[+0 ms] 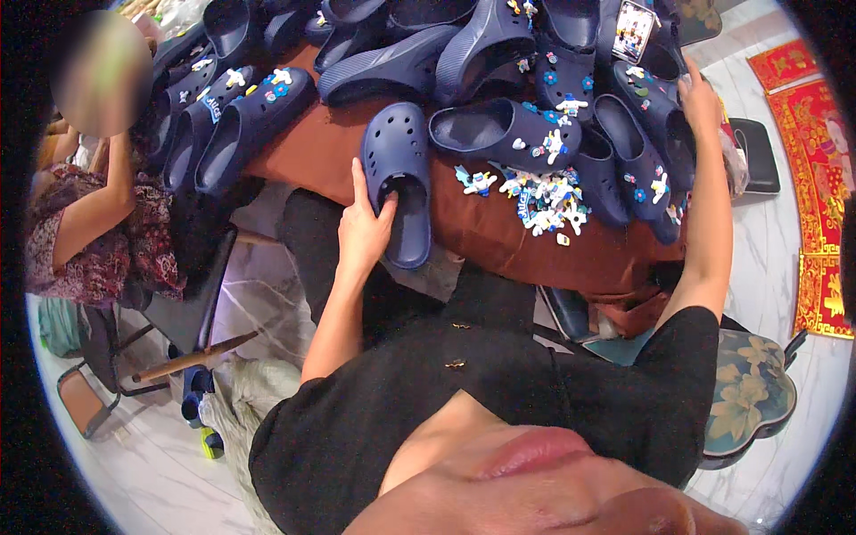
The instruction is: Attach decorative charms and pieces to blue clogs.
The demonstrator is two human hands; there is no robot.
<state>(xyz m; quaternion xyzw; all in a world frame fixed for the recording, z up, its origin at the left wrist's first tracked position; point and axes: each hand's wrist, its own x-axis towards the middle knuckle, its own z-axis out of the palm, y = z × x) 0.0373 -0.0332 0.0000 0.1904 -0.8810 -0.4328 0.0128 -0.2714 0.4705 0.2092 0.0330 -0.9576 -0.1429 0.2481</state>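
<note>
My left hand (366, 227) grips a plain navy clog (399, 147) with bare vent holes. Its thumb goes into the foot opening, the fingers lie along the outer side, and the toe points away from me. Far to the right, my right hand (702, 100) reaches to the edge of the clog pile, against a navy clog decorated with charms (655, 102); most of its fingers are hidden. Between the hands, a heap of white, blue and yellow shoe charms (548, 201) lies on the brown cloth (481, 236). Just beyond it rests another decorated navy clog (499, 129).
Several navy clogs (254, 125), some with charms, crowd the table's far side. At the left sits another person (98, 214) in a patterned garment. A flowered stool (749, 388) stands at my right, near red and gold paper banners (807, 178).
</note>
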